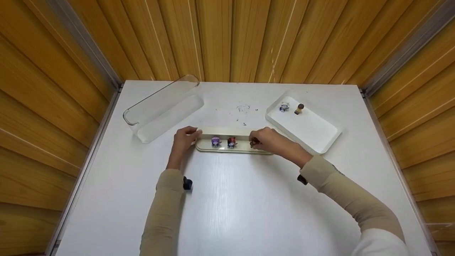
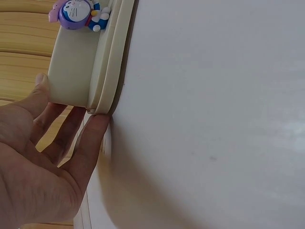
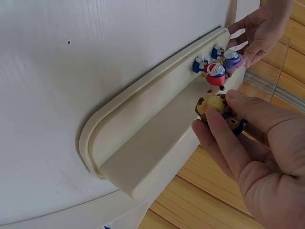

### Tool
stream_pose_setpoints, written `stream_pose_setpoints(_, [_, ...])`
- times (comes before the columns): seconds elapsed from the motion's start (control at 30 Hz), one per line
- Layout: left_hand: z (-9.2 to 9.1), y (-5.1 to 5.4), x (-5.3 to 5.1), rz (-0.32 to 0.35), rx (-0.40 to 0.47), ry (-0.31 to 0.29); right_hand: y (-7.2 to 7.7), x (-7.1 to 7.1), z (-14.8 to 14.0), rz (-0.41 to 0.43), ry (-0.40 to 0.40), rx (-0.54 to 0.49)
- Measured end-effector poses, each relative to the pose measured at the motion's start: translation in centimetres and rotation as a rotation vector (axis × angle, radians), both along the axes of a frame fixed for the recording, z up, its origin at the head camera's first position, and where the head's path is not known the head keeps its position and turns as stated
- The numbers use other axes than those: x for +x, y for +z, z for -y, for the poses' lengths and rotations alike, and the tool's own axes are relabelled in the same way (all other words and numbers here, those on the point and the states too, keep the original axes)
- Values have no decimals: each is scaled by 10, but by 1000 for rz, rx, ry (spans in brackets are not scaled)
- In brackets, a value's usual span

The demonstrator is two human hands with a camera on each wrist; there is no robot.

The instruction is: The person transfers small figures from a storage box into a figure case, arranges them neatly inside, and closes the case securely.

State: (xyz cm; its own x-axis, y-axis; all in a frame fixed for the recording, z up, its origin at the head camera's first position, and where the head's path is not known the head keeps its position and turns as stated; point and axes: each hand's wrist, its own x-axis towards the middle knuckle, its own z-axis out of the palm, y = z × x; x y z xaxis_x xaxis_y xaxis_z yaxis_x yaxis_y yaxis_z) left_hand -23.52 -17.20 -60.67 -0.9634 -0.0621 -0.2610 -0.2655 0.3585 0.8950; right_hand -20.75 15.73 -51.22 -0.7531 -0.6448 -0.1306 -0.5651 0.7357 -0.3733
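Your right hand pinches the brown figure over the stand, right of the red figure along the stand's long axis; your left hand grips the stand's left end.

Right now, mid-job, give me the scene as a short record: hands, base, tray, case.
Left hand: holds the left end of the base
Right hand: pinches the brown figure at the base's right part; contact with the base unclear
On base: purple figure nearer the left hand, red figure beside it
Tray: right of the base, two figures inside
Clear case: on the table, left of the base
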Motion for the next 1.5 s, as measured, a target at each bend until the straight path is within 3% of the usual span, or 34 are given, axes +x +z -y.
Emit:
stream_pose_setpoints(0.37, [1,1,1,-19,-10,8,-11,-4,10,-69,31,-28])
stream_pose_setpoints(1.0, [1,1,0,5,-5,-5,-28,-9,25,-163,2,-31])
stream_pose_setpoints(1.5, [-1,2,1,35,7,12,-29,-12,25,-137,24,-29])
